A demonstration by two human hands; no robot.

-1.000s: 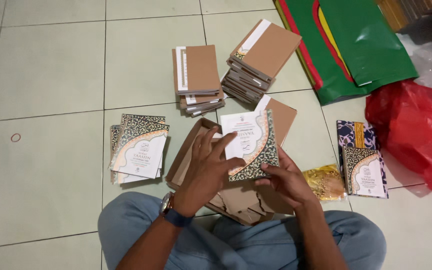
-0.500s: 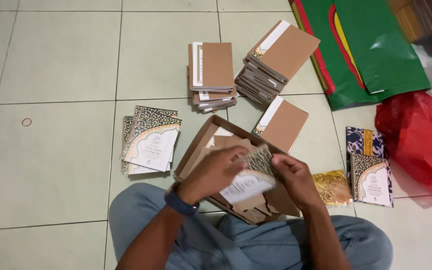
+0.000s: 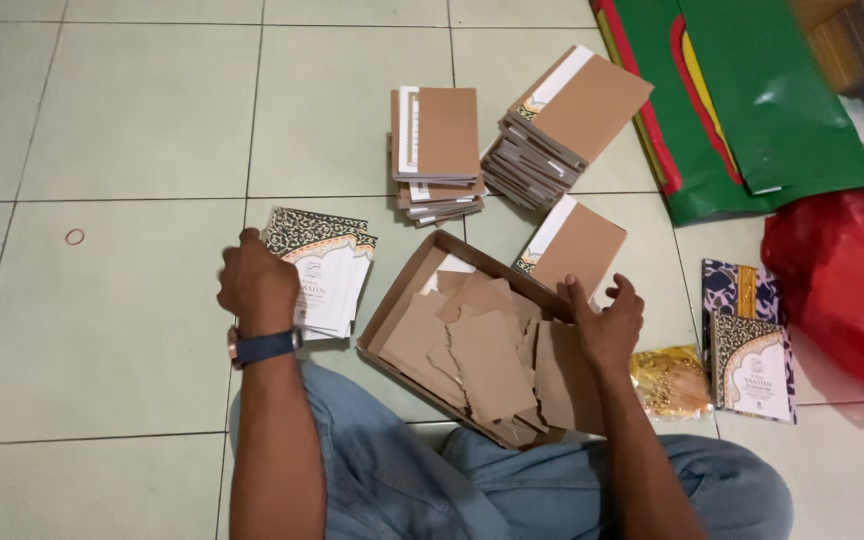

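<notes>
head view | left hand [image 3: 255, 285] has moved off the shallow brown cardboard tray [image 3: 392, 318] to the stack of patterned white-and-black booklets [image 3: 324, 270] left of it, fingers curled on top, grip unclear | booklet held over tray earlier now gone | right hand [image 3: 607, 320] spread at tray's right edge, holding nothing | tray's near corner hidden by denim knees [image 3: 392, 470]

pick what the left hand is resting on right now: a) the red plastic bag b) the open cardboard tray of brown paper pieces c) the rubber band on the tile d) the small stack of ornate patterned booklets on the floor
d: the left hand lies on the stack of ornate patterned booklets, while the right hand is over at the far edge of the cardboard tray.
</notes>
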